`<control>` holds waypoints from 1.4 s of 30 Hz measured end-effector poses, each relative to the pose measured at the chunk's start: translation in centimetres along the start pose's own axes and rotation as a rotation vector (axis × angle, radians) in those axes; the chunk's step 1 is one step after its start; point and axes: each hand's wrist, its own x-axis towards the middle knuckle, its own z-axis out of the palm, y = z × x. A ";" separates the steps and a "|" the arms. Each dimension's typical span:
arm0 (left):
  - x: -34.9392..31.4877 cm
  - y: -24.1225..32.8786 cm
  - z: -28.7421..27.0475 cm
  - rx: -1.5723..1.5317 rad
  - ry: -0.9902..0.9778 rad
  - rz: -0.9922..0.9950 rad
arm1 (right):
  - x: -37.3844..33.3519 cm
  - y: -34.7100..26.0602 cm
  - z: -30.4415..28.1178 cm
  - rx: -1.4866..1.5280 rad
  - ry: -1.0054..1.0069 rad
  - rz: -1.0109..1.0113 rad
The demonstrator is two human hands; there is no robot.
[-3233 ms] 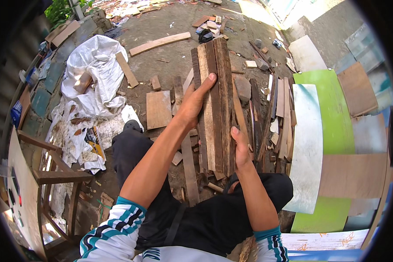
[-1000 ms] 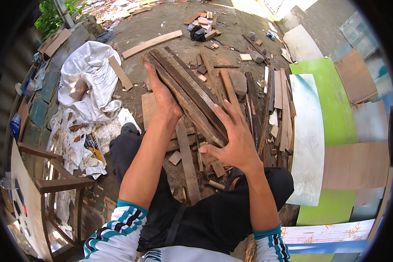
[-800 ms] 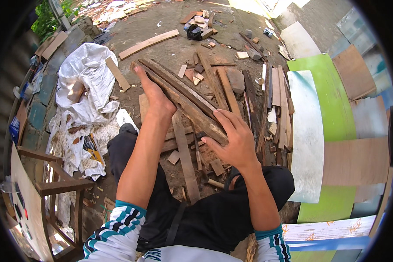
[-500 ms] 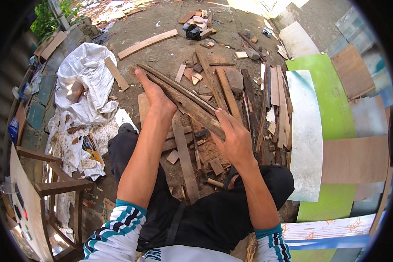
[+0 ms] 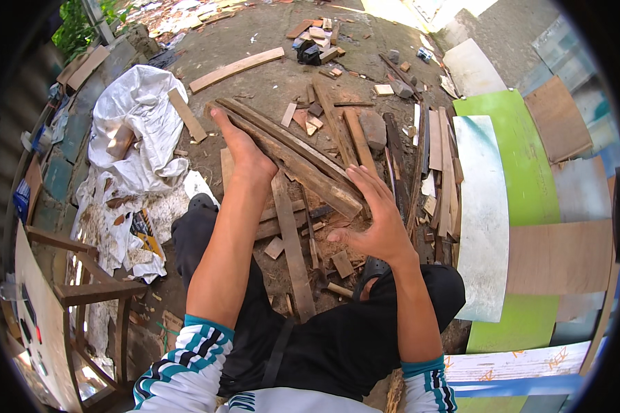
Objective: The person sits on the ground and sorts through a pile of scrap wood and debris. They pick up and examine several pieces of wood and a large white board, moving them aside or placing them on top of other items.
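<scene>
Two long brown wooden strips [image 5: 300,166] lie side by side in the air before me, slanting from the far left down to the near right. My left hand [image 5: 245,149] grips them near their far end, its thumb along the edge and the other fingers hidden behind the wood. At the near end, my right hand [image 5: 379,221] is open, thumb spread well apart from the fingers. Its fingertips are beside the tip of the strips; whether they touch I cannot tell.
Loose boards [image 5: 289,248] and offcuts cover the ground under the strips, with a hammer-like handle [image 5: 339,289] near my right foot. A white sack [image 5: 134,124] lies left, a wooden frame [image 5: 103,292] nearer. Coloured panels [image 5: 520,158] line the right.
My right hand has loosened from the near end of the strips, its thumb and fingers spreading apart and shifting slightly right. My left hand keeps its hold in nearly the same place.
</scene>
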 end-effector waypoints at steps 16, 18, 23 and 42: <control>-0.9 1.0 0.8 0.002 -0.235 0.049 | -0.7 0.4 -0.9 0.306 0.060 0.080; -0.5 1.3 -0.1 -0.101 -0.411 -0.014 | -1.0 -0.2 -1.2 0.117 0.008 0.039; -0.4 0.5 -0.2 -0.157 -0.691 -0.064 | -1.6 -0.4 0.3 -0.121 -0.154 0.016; -1.3 -0.5 -2.2 0.139 -0.605 -0.189 | -4.3 -1.6 5.7 -0.233 -0.129 -0.018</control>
